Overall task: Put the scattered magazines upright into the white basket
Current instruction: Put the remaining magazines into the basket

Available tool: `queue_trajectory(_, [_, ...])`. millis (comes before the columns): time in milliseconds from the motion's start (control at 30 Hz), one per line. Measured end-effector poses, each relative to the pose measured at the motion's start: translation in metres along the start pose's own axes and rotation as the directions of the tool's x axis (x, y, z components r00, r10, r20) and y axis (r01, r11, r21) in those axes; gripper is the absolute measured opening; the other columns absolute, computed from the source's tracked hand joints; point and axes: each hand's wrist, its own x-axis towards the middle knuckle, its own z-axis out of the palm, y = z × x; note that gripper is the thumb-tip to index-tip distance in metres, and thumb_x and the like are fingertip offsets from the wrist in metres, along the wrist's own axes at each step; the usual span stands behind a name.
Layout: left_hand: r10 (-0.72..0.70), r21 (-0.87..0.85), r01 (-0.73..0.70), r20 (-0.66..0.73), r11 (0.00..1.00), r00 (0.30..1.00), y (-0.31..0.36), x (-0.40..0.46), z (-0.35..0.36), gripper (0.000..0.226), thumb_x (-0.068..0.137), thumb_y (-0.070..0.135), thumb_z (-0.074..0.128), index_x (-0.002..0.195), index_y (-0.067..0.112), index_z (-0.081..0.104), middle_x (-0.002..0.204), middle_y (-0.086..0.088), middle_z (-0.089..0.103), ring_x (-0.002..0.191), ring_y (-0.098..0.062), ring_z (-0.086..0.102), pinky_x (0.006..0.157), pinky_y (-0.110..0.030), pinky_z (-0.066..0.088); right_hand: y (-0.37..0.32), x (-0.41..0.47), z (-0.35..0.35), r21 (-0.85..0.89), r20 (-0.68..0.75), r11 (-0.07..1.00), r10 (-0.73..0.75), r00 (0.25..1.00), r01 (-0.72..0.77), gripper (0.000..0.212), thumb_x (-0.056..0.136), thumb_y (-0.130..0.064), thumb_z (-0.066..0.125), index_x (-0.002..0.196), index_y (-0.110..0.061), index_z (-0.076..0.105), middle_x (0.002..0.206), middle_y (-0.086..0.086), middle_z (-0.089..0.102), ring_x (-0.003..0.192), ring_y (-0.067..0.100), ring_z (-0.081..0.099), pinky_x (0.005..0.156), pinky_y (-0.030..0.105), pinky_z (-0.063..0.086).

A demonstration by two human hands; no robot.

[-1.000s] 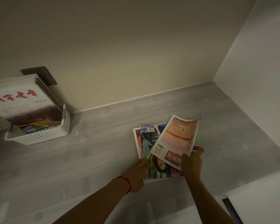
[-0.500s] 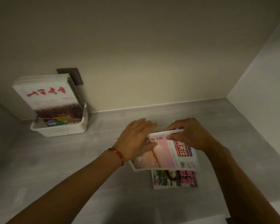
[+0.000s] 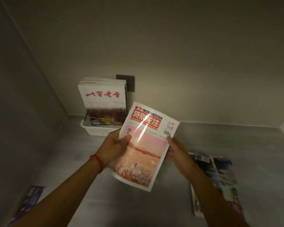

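The held magazine (image 3: 144,145) covers the white basket's (image 3: 97,131) right front corner and the right hand's (image 3: 177,149) fingers. Right of the basket, flat magazines (image 3: 220,176) are motion-blurred, partly behind the forearm. Another magazine (image 3: 29,199), below-left of the basket, is blurred, its cover unreadable

Pink-orange magazine (image 3: 143,149) with red title; white perforated basket (image 3: 97,131); red bracelet (image 3: 97,163).

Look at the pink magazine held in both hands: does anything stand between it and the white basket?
Nothing visible does. The pink magazine is held up by the left hand and right hand, and only bare counter lies before the white basket, which already holds upright magazines.
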Motion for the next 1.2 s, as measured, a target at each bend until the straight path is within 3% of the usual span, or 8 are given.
queue_trajectory(133, [-0.027, -0.009, 0.026, -0.116, 1.0, 0.993, -0.008, 0.008, -0.06, 0.027, 0.096, 0.043, 0.054, 0.121, 0.034, 0.06, 0.109, 0.01, 0.075, 0.095, -0.014, 0.074, 0.075, -0.035, 0.064, -0.012, 0.027, 0.071, -0.166, -0.052, 0.962, -0.229, 0.972, 0.217, 0.022, 0.1, -0.037, 0.051, 0.108, -0.029, 0.069, 0.103, -0.008, 0.076, 0.093, 0.011, 0.073, 0.074, 0.027, 0.059])
queue_trajectory(267, [0.049, 0.036, -0.041, -0.255, 0.998, 0.966, -0.014, 0.025, -0.12, 0.032, 0.096, 0.049, 0.051, 0.125, 0.036, 0.056, 0.114, 0.016, 0.07, 0.101, -0.009, 0.071, 0.077, -0.028, 0.061, -0.057, 0.068, 0.115, -0.494, -0.033, 0.793, -0.427, 0.904, 0.357, 0.016, 0.095, -0.031, 0.062, 0.088, -0.02, 0.072, 0.088, -0.018, 0.074, 0.075, -0.002, 0.07, 0.057, 0.008, 0.047])
queue_trajectory(367, [0.187, 0.193, -0.117, -0.402, 0.974, 0.896, -0.009, 0.048, -0.159, 0.02, 0.098, 0.036, 0.055, 0.112, 0.024, 0.061, 0.101, 0.022, 0.07, 0.092, -0.004, 0.069, 0.07, -0.018, 0.057, -0.089, 0.1, 0.144, -0.621, -0.01, 0.676, -0.513, 0.859, 0.396, 0.022, 0.094, -0.032, 0.062, 0.09, -0.013, 0.073, 0.097, -0.008, 0.076, 0.07, 0.0, 0.069, 0.057, 0.008, 0.05])
queue_trajectory(500, [0.281, 0.435, -0.055, -0.475, 0.899, 0.834, -0.008, 0.079, -0.204, 0.02, 0.094, 0.033, 0.06, 0.107, 0.023, 0.071, 0.099, 0.005, 0.072, 0.083, -0.013, 0.067, 0.076, -0.031, 0.057, -0.112, 0.141, 0.174, -0.68, -0.031, 0.619, -0.56, 0.828, 0.393, 0.024, 0.095, -0.032, 0.06, 0.1, -0.012, 0.072, 0.111, 0.001, 0.075, 0.085, 0.014, 0.073, 0.069, 0.019, 0.058])
queue_trajectory(633, [0.148, 0.315, 0.015, -0.488, 0.949, 0.86, -0.025, 0.102, -0.223, 0.018, 0.093, 0.026, 0.063, 0.103, 0.019, 0.076, 0.098, -0.003, 0.077, 0.089, -0.022, 0.072, 0.084, -0.036, 0.058, -0.105, 0.173, 0.192, -0.714, -0.048, 0.622, -0.502, 0.863, 0.322, 0.028, 0.098, -0.033, 0.054, 0.103, -0.012, 0.07, 0.111, 0.004, 0.074, 0.092, 0.021, 0.073, 0.068, 0.011, 0.051])
queue_trajectory(867, [-0.081, 0.14, 0.174, -0.503, 0.975, 0.86, -0.066, 0.131, -0.229, 0.022, 0.092, 0.016, 0.06, 0.095, 0.002, 0.077, 0.091, -0.02, 0.076, 0.076, -0.024, 0.066, 0.081, -0.037, 0.055, -0.061, 0.213, 0.204, -0.744, -0.11, 0.649, -0.351, 0.93, 0.158, 0.028, 0.1, -0.029, 0.049, 0.102, -0.01, 0.069, 0.107, 0.009, 0.072, 0.075, 0.015, 0.06, 0.054, 0.002, 0.043])
queue_trajectory(1033, [-0.163, 0.026, 0.213, -0.555, 0.977, 0.816, -0.082, 0.141, -0.224, 0.016, 0.09, 0.018, 0.065, 0.083, 0.014, 0.078, 0.087, -0.016, 0.077, 0.072, -0.021, 0.066, 0.078, -0.033, 0.055, -0.042, 0.226, 0.21, -0.653, -0.215, 0.755, -0.259, 0.942, 0.058, 0.031, 0.101, -0.03, 0.047, 0.114, -0.008, 0.066, 0.112, 0.012, 0.071, 0.086, 0.024, 0.067, 0.082, 0.035, 0.059])
queue_trajectory(1200, [-0.234, 0.024, 0.296, -0.552, 0.955, 0.8, -0.079, 0.157, -0.224, 0.046, 0.09, 0.021, 0.064, 0.132, 0.006, 0.058, 0.12, -0.011, 0.069, 0.114, -0.027, 0.062, 0.105, -0.037, 0.047, -0.04, 0.227, 0.209, -0.471, -0.261, 0.882, -0.161, 0.952, 0.02, 0.025, 0.099, -0.019, 0.051, 0.121, -0.016, 0.062, 0.114, 0.005, 0.069, 0.093, 0.023, 0.069, 0.069, 0.029, 0.058])
